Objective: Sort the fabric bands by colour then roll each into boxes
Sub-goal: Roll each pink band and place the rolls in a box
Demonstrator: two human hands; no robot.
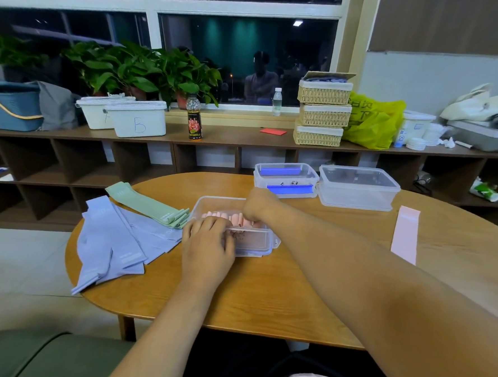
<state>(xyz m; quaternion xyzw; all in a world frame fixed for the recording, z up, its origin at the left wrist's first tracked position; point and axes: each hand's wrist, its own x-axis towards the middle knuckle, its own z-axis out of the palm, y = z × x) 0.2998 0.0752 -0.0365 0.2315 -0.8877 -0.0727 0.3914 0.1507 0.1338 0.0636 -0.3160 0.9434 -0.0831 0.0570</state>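
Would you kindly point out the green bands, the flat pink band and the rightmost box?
green bands (148, 204): head view, stack's middle.
flat pink band (405, 234): head view, centre.
rightmost box (357, 196): head view, front wall.

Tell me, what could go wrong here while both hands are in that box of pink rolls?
1. The pink rolls stand side by side in the clear box; once the left hand and right hand let go, some might spring open.
2. The lilac bands hang over the edge of the table and could slide off.
3. One flat pink band lies far to the right and may be overlooked.
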